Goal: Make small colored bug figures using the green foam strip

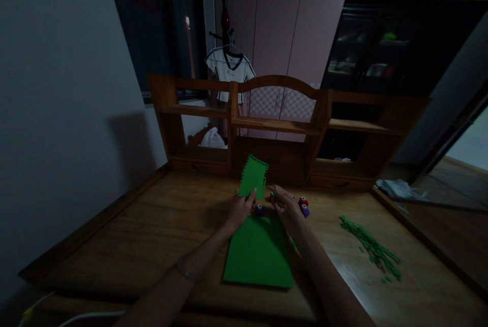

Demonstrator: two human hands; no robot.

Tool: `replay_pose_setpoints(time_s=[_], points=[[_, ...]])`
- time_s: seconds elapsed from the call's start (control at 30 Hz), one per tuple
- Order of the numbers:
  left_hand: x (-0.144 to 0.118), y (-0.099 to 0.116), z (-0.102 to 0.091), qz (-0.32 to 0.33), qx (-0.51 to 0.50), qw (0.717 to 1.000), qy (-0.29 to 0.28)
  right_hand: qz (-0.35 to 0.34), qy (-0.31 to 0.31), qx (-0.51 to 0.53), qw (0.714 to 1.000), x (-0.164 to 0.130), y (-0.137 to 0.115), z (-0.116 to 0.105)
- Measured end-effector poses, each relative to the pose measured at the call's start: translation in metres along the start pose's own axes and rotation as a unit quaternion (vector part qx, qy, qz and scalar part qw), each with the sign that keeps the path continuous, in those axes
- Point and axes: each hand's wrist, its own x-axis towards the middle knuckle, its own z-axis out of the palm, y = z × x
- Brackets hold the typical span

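**Left hand (240,211) clamped on green sheet (252,177)**

Desk (163,225) runs left of the fingers to the wall. Left thumb and fingers pinch the sheet's lower edge; notched edges rise beyond the fingertips. Green board (258,258) nearer the person, below the fingers. Purple piece (260,210) between the hands. Right hand (286,209): can't tell if fingers grip anything. Red piece (303,201) just right; green strips (371,246) farther right, wood between.

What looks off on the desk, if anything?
Green strips lie in an untidy heap on the right of the desk, small bits strewn beside them; the green sheet in the left hand has notched, uneven edges.
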Motion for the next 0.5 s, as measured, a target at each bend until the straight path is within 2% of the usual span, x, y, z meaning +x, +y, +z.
replay_pose_setpoints(time_s=[0.17,0.27,0.4,0.5], points=[[0.0012,-0.0027,0.0009,-0.008,0.007,1.000,-0.001,0.000,0.018,0.031,0.999,-0.0012,-0.0008,0.0053],[0.0012,-0.0040,0.0013,-0.009,0.005,1.000,-0.007,-0.002,0.025,0.000,1.000,-0.0046,-0.0014,0.0086],[-0.0002,-0.0020,0.0003,-0.004,0.004,1.000,-0.016,0.029,0.050,-0.080,0.995,-0.0064,0.0019,0.0082],[-0.0015,0.0021,-0.0009,0.007,0.005,1.000,-0.011,0.030,0.028,-0.105,0.994,-0.0033,0.0063,0.0053]])
